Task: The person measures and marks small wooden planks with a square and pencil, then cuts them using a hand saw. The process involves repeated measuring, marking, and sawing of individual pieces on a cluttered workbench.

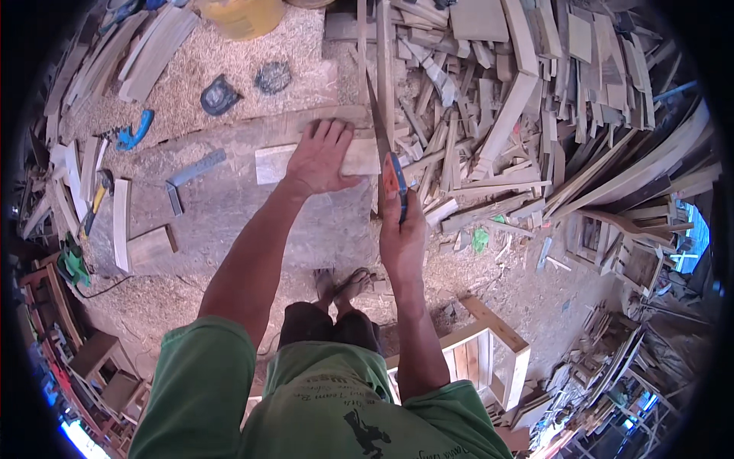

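A pale wooden board (274,164) lies across the worktable (275,229), its right end close to the table's right edge. My left hand (323,157) holds it down from above, fingers reaching over the far edge and thumb near the close edge. In my right hand (403,229) is a handsaw (380,126), gripped by its orange and blue handle. The saw's blade points away from me, beside the board's right end. Whether the teeth touch the wood I cannot tell.
On the table lie a metal square (196,170) and wood offcuts (121,226). A hammer (98,203), a blue handle-shaped tool (136,130) and a green power tool (73,264) are at the left. Scrap wood (489,115) piles up on the right; a wooden frame (497,352) stands near my right arm.
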The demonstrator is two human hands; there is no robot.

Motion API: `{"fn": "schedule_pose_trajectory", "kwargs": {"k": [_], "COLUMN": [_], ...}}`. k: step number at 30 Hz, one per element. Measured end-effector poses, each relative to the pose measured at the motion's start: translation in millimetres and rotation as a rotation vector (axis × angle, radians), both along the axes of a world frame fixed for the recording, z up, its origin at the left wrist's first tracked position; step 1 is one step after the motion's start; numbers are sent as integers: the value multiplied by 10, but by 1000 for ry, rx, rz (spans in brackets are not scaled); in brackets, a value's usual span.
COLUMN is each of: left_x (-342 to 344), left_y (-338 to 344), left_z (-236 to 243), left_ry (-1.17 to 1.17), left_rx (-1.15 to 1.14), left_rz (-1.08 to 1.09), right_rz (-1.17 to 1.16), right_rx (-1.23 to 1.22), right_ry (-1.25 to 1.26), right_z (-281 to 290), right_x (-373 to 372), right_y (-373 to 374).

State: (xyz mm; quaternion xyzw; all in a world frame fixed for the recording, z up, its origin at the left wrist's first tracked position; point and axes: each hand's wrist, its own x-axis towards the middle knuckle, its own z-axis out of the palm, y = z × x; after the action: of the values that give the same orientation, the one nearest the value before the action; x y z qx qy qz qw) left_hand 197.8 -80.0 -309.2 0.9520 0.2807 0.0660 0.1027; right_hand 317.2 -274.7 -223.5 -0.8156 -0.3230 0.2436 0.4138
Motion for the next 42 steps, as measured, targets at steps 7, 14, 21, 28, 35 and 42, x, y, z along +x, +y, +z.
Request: {"fn": "schedule_pose_trajectory", "kwargs": {"k": [7, 14, 21, 28, 35, 42], "left_x": [-59, 15, -29, -54, -23, -70], "left_y": [-37, 4, -26, -26, 5, -32], "left_z": [-68, -12, 7, -13, -42, -29], "left_ry": [8, 21, -11, -2, -41, 32], "left_rx": [-48, -28, -82, -31, -62, -21], "left_rz": [33, 7, 17, 17, 6, 31], "right_rz": [35, -30, 95, -19, 88, -3], "right_rx": [-99, -253, -57, -231, -76, -234], "right_ry": [-21, 52, -89, 82, -2, 96], "right_z": [496, 947, 227, 1023, 276, 1020], "right_x": [-238, -388, 0, -442, 35, -405], "right_y": [-783, -1240, 35, -1625, 108, -1600]}}
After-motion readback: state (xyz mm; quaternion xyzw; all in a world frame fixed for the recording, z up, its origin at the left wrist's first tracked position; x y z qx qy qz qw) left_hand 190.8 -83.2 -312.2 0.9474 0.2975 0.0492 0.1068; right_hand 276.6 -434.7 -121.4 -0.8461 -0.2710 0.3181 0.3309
